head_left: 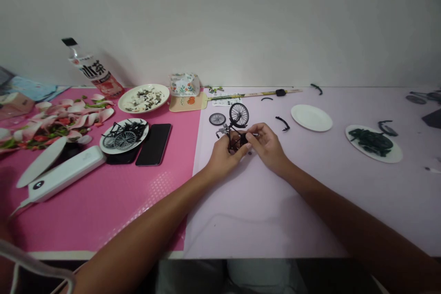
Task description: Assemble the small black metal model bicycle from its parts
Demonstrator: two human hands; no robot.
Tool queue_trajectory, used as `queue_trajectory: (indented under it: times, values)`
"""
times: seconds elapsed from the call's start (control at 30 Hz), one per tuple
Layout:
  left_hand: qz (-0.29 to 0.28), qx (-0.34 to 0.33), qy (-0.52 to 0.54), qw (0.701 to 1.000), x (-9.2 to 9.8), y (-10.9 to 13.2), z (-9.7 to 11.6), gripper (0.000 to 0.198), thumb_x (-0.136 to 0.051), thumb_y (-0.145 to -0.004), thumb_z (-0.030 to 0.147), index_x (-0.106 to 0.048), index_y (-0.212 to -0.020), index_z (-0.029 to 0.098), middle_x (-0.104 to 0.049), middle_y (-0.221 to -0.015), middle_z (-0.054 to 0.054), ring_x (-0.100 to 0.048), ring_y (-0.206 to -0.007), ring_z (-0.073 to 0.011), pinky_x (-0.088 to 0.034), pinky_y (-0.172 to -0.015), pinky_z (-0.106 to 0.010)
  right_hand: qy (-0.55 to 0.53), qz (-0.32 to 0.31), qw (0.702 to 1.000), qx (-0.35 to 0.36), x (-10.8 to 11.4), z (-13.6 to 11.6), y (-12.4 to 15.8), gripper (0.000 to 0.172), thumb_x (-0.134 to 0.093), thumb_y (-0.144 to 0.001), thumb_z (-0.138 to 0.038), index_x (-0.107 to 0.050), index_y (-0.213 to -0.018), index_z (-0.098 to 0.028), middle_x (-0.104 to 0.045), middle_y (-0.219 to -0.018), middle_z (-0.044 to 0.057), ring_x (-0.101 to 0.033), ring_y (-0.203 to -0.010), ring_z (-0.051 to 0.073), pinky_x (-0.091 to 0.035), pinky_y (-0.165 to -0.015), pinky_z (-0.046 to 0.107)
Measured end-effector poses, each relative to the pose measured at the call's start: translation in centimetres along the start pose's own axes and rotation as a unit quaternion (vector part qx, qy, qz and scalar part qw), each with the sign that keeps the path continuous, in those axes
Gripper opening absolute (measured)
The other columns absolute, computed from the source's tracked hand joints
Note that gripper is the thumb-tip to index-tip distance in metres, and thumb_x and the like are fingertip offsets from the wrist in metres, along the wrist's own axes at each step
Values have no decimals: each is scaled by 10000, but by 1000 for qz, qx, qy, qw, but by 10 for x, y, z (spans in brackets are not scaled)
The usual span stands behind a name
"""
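A small black model bicycle (235, 129) stands at the middle of the pale lilac table (262, 206), one spoked wheel (239, 114) raised at its far end. My left hand (223, 156) is closed round the frame from the left. My right hand (267, 144) pinches a small black part at the frame's right side. A loose spoked wheel (217, 119) lies flat just left of the model. A curved black strip (283, 122) lies to the right of my hands.
On the pink mat (103, 202) to the left: a plate of black bicycle parts (124, 135), two dark phones (154, 144), a white device (64, 174), a bottle (93, 71), petals. Right side: an empty white plate (311, 117), a plate of dark green parts (374, 143).
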State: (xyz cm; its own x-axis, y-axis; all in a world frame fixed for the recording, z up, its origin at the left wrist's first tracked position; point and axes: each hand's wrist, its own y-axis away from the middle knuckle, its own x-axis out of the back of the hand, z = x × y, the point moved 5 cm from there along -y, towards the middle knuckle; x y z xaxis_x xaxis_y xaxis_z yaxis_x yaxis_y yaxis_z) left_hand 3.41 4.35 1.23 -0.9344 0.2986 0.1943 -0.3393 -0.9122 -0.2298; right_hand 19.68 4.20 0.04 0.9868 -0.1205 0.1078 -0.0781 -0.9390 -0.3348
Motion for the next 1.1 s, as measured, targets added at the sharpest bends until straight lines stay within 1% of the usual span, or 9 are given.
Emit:
queue_trajectory:
  times: [0.2,0.3,0.37,0.43,0.53,0.6,0.67,0.83,1.1]
  values:
    - [7,18,29,999,1,-1,0,298,-754,-928,394,-702,-1116,169,-702,-902,-50,-655,-793,-174,-528,-723,-295,53,-4,999,8,1,-4,-1,254,-680,-977,-498,-636,-1024,-252,-698,-1025,41,-655,-876,196,-547,-779,349]
    - [35,31,49,998,5,-4,-1,287,-758,-912,370,-692,-1100,163,-660,-843,-22,-622,-739,-152,-510,-699,-283,137,18,989,55,7,-14,-3,184,-641,-999,-427,-660,-1030,-247,-718,-1042,58,-659,-907,212,-537,-800,365]
    - [56,34,64,996,9,-7,-2,307,-762,-903,365,-686,-1122,164,-656,-837,-16,-621,-728,-148,-512,-702,-282,194,17,975,103,10,-27,-3,109,-649,-984,-346,-675,-986,-240,-715,-976,53,-651,-911,217,-523,-803,365]
    - [82,31,70,994,13,-8,-3,323,-764,-896,361,-684,-1140,166,-672,-864,-22,-636,-752,-153,-524,-727,-287,227,-35,964,132,9,-40,0,47,-666,-956,-266,-692,-937,-232,-697,-874,31,-639,-845,200,-516,-785,351]
    - [121,27,64,990,18,-9,-5,335,-765,-895,371,-688,-1150,168,-683,-887,-29,-654,-796,-164,-537,-777,-299,222,-236,941,93,-6,-50,13,41,-715,-922,-222,-755,-914,-228,-719,-815,4,-618,-707,155,-501,-694,307]
    - [132,29,59,989,20,-9,-6,344,-763,-900,382,-691,-1161,169,-674,-878,-24,-652,-802,-166,-538,-789,-303,215,-346,910,71,-17,-53,25,49,-754,-919,-242,-800,-907,-228,-746,-838,14,-656,-742,164,-514,-716,313]
    - [133,31,51,989,21,-9,-7,337,-762,-903,376,-695,-1161,170,-661,-869,-17,-640,-795,-163,-532,-781,-298,194,-401,893,64,-24,-54,33,68,-776,-928,-275,-836,-934,-243,-769,-901,29,-697,-809,186,-537,-757,331]
    - [123,37,47,991,19,-9,-7,298,-755,-907,363,-698,-1127,171,-647,-863,-12,-622,-781,-153,-520,-764,-285,169,-424,887,74,-30,-51,39,108,-757,-967,-315,-860,-947,-291,-775,-929,29,-724,-846,206,-559,-790,353]
    - [105,24,47,993,17,-8,-1,298,-749,-909,335,-691,-1151,172,-653,-838,-5,-637,-778,-154,-535,-762,-289,247,-418,865,126,-38,-54,50,220,-603,-1054,-264,-771,-912,-266,-732,-944,22,-678,-891,205,-506,-799,355]
